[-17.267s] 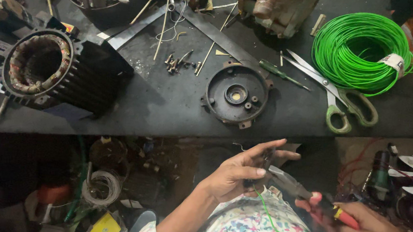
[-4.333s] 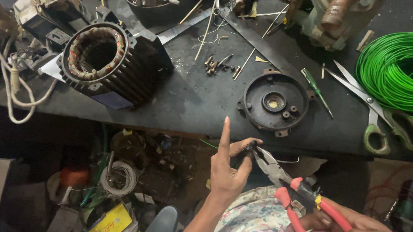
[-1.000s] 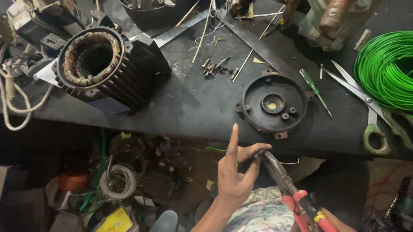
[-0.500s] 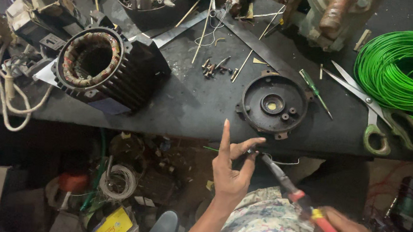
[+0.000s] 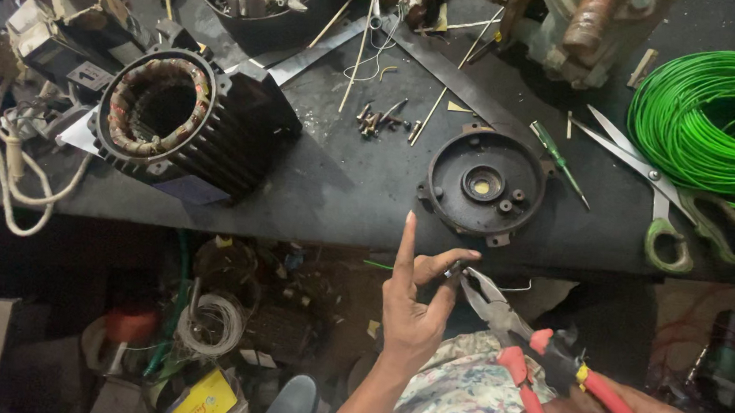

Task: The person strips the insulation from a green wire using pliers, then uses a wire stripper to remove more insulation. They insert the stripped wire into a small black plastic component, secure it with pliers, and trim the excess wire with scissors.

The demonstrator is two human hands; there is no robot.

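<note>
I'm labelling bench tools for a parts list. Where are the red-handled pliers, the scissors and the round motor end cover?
red-handled pliers (image 5: 500, 314), head view, on the metal jaws.
scissors (image 5: 653, 180), head view, at the blade pivot.
round motor end cover (image 5: 483, 183), head view, on its centre hub.

Pliers (image 5: 548, 373): red handles, grey steel nose. Wire coil (image 5: 716, 122): bright green. Scissors (image 5: 665, 201): green handles, silver blades. Motor stator (image 5: 184, 124): black housing, copper-brown windings. End cover (image 5: 483, 186): dark grey. Counter (image 5: 333, 195): black.
</note>
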